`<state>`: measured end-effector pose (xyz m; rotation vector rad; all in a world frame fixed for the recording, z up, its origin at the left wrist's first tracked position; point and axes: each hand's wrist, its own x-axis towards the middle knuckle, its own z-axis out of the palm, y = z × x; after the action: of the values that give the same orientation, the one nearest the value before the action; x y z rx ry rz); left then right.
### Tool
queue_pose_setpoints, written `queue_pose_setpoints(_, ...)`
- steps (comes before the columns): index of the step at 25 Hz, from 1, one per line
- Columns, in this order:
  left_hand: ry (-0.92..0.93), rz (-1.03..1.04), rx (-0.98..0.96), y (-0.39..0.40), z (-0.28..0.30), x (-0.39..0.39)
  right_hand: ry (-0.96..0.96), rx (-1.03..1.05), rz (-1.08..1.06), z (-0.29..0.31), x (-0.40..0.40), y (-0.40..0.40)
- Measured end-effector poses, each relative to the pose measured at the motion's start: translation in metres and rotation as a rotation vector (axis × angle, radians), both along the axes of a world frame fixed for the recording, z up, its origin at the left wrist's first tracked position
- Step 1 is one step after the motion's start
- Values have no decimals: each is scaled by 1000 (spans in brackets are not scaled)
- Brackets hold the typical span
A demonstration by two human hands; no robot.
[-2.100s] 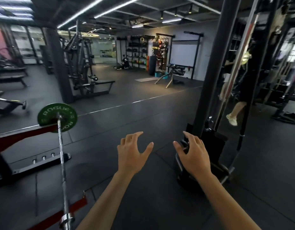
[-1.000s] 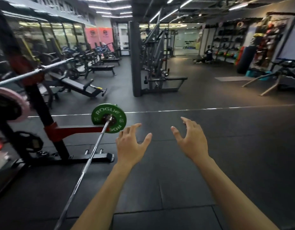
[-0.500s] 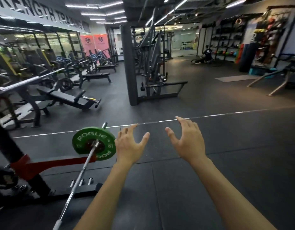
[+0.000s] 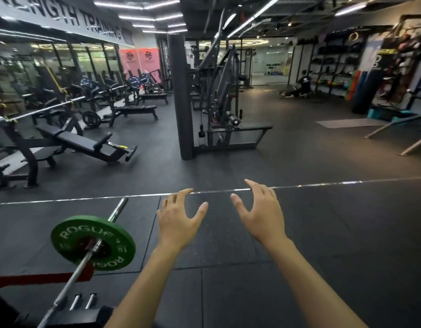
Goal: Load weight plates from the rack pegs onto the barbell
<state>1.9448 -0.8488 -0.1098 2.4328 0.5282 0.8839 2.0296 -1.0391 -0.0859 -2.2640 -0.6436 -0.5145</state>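
Note:
A steel barbell (image 4: 72, 278) runs from the lower left up toward the middle, its bare sleeve end (image 4: 118, 209) poking past a green ROGUE weight plate (image 4: 70, 233) that sits on it. My left hand (image 4: 177, 221) hovers in the air just right of the plate, fingers spread, holding nothing. My right hand (image 4: 261, 216) floats beside it at the same height, also spread and empty. Neither hand touches the plate or bar.
A red rack arm (image 4: 36, 278) lies under the bar, with short steel pegs (image 4: 83, 300) at the rack base. Benches (image 4: 86, 143) stand at the left, a black column (image 4: 182, 102) and machine ahead. A person (image 4: 299, 87) is on the floor far back.
The view has swung left from the cable station to the barbell side. The green plate now sits lower and closer on the left. Both hands stay spread and empty.

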Motion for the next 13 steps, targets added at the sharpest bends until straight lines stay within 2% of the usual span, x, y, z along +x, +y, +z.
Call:
queue_pose_setpoints(3,-44,105,7,35,10,56,-21,-21,95,10,83,45)
queue_pose_setpoints(7,-12,247,44,98,19,115,-22,-47,230,9,160,129)
queue_pose_setpoints(13,-41,283,41,212,3,224,-51,-88,264,-8,270,255)
